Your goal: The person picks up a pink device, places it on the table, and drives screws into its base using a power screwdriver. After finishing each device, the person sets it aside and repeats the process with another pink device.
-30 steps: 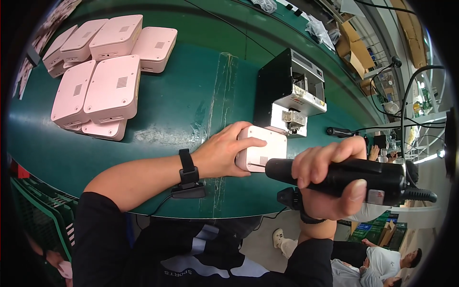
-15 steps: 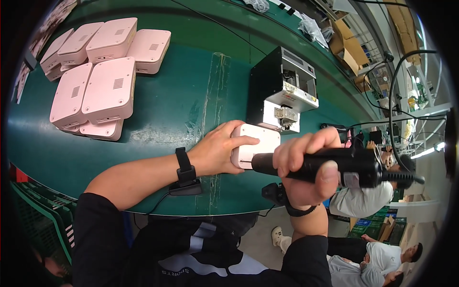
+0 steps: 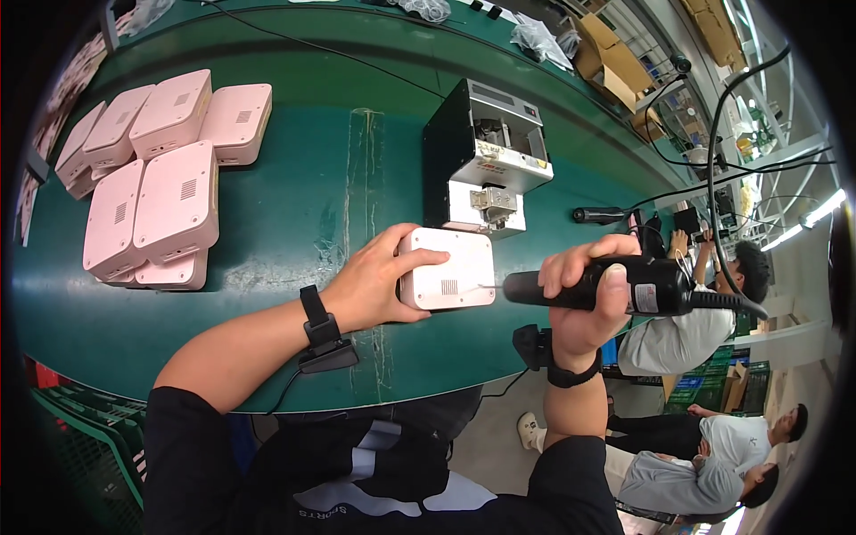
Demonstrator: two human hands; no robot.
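Note:
A white plastic device box with a small vent grille and screws at its corners lies on the green bench. My left hand grips its left side, thumb at the near edge and index finger stretched over the top. Wrapped round a black corded electric screwdriver, my right hand holds it almost level to the right of the box. Its thin bit points left, over the box's near right part; whether the tip touches, I cannot tell. A black band is strapped round each of my wrists.
Several similar white boxes are piled at the left of the bench. Behind the held box stands a black and silver screw feeder machine. Another black tool lies further right. Green crates stand lower left; other people are at the right.
The screwdriver bit has moved from the box's near left corner toward its right side, exposing the vent grille. The whole view has shifted, so bench things appear further left.

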